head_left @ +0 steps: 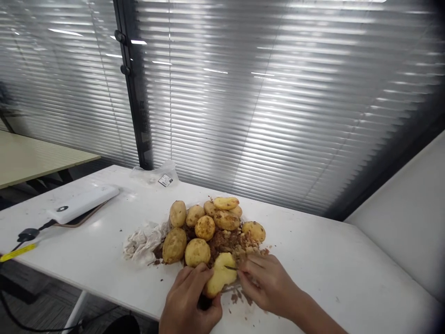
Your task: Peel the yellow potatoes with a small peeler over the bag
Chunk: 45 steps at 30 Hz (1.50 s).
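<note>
At the potato pile's (205,228) 6 o'clock, the left hand (189,297) pinches a pale potato (220,276) while the right hand (267,282) pinches a blade (230,267), best drawn shallowly, with light pressure.

A potato pile (205,228) sits on the bench (313,260), tissue (144,243) just to its left, a plastic bag (153,176) behind and left of it, blinds (264,102) beyond, hands (189,299) before it.
</note>
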Motion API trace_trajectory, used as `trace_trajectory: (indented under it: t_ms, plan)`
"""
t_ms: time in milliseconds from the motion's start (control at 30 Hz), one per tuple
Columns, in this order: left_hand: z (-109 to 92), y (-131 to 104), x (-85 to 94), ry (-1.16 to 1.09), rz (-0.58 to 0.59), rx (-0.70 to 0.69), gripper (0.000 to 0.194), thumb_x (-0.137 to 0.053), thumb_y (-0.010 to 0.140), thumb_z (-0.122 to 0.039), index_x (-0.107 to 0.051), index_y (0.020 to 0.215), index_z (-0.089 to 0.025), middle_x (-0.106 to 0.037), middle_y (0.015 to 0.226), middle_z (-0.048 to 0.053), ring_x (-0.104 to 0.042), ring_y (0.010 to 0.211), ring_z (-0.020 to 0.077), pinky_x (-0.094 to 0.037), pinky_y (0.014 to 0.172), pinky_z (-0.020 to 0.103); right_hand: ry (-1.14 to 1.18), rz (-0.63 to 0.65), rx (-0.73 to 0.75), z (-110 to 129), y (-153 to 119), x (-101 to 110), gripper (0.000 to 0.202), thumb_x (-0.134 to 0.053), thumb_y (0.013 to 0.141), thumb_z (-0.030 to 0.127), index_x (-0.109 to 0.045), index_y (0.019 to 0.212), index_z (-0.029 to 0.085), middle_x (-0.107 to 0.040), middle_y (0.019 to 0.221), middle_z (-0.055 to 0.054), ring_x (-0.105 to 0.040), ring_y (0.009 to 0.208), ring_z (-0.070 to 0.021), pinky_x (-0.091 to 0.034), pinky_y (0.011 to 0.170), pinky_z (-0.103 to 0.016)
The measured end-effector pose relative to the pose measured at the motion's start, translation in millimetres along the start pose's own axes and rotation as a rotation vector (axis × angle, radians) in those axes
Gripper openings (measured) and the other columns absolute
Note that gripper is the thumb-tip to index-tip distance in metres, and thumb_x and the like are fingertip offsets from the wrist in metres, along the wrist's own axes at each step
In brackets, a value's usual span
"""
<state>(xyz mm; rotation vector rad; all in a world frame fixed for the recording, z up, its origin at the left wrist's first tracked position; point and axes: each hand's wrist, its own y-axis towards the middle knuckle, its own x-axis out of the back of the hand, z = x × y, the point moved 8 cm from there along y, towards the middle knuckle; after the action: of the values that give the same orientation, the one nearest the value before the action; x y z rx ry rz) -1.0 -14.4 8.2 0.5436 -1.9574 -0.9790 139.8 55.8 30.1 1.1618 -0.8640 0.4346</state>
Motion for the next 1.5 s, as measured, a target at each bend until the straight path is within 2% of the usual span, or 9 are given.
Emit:
trace_trajectory:
  t_ms: [167,300,467,633,967,1100,1233,1367,1500]
  plan:
    - [-1,1,1.1,0.018,-0.009,-0.009,0.027,-0.054,0.072,-0.014,-0.057,0.098,-0.02,-0.069,0.09,0.004,-0.063,0.076,0.0159,-0.057,0.068,0.026,-0.061,-0.086,-0.052,-5,0,6,0.015,-0.044,0.089,0.011,-0.053,0.079,0.018,-0.053,0.06,0.001,-0.048,0.053,-0.0126,-0.03,0.051,-0.026]
    - [-2,2,1.7,0.02,-0.012,-0.013,0.027,-0.053,0.072,-0.013,-0.057,0.098,-0.02,-0.069,0.089,0.004,-0.063,0.075,0.0157,-0.057,0.068,0.026,0.007,-0.025,0.006,2,1,0,0.015,-0.043,0.089,0.012,-0.052,0.079,0.019,-0.054,0.061,0.001,-0.05,0.055,-0.0128,-0.031,0.053,-0.026]
    - [-2,2,1.9,0.031,-0.021,-0.017,0.026,-0.052,0.073,-0.014,-0.057,0.097,-0.019,-0.069,0.09,0.004,-0.064,0.077,0.0157,-0.057,0.069,0.026,-0.055,-0.096,-0.05,-5,1,7,0.016,-0.045,0.088,0.01,-0.05,0.075,0.019,-0.05,0.059,0.001,-0.045,0.053,-0.0124,-0.029,0.051,-0.026]
    - [-2,2,1.4,0.024,-0.024,-0.026,0.027,-0.053,0.073,-0.014,-0.057,0.099,-0.019,-0.069,0.089,0.004,-0.064,0.076,0.0154,-0.057,0.069,0.026,0.012,-0.042,0.012,0,1,5,0.014,-0.046,0.086,0.011,-0.049,0.075,0.019,-0.051,0.06,0.002,-0.047,0.055,-0.0123,-0.029,0.052,-0.026]
    - [-2,2,-0.4,0.032,0.001,-0.028,0.027,-0.053,0.073,-0.014,-0.057,0.098,-0.02,-0.069,0.089,0.003,-0.064,0.075,0.0151,-0.058,0.068,0.025,-0.001,-0.044,0.025,6,2,5,0.014,-0.047,0.084,0.012,-0.049,0.072,0.019,-0.05,0.059,0.001,-0.045,0.055,-0.0129,-0.029,0.053,-0.026]
    - [-2,2,1.0,0.032,-0.017,-0.027,0.026,-0.053,0.073,-0.014,-0.057,0.098,-0.02,-0.069,0.089,0.003,-0.064,0.075,0.015,-0.058,0.069,0.025,-0.056,-0.105,0.017,7,1,10,0.019,-0.048,0.083,0.009,-0.046,0.067,0.019,-0.048,0.058,0.001,-0.043,0.054,-0.0129,-0.027,0.052,-0.027]
    - [-4,3,2.5,0.044,-0.032,-0.04,0.026,-0.052,0.073,-0.014,-0.057,0.099,-0.019,-0.07,0.089,0.004,-0.065,0.076,0.0157,-0.058,0.069,0.026,-0.063,-0.053,0.061,14,0,5,0.019,-0.047,0.084,0.01,-0.047,0.067,0.019,-0.048,0.058,0.001,-0.042,0.053,-0.0128,-0.026,0.051,-0.028]
    - [-3,3,2.7,0.04,-0.036,-0.033,0.026,-0.052,0.074,-0.014,-0.057,0.098,-0.019,-0.07,0.089,0.004,-0.064,0.075,0.0152,-0.057,0.069,0.026,-0.133,-0.123,0.035,13,1,10,0.023,-0.049,0.083,0.009,-0.044,0.063,0.019,-0.047,0.056,0.0,-0.041,0.053,-0.0132,-0.025,0.051,-0.029]
    - [-3,0,-0.2,0.049,-0.009,-0.036,0.028,-0.053,0.073,-0.014,-0.057,0.1,-0.019,-0.07,0.09,0.004,-0.064,0.078,0.0159,-0.058,0.071,0.027,-0.076,-0.05,0.074,13,2,3,0.02,-0.048,0.083,0.01,-0.046,0.065,0.019,-0.048,0.057,0.001,-0.041,0.053,-0.0128,-0.024,0.051,-0.028]
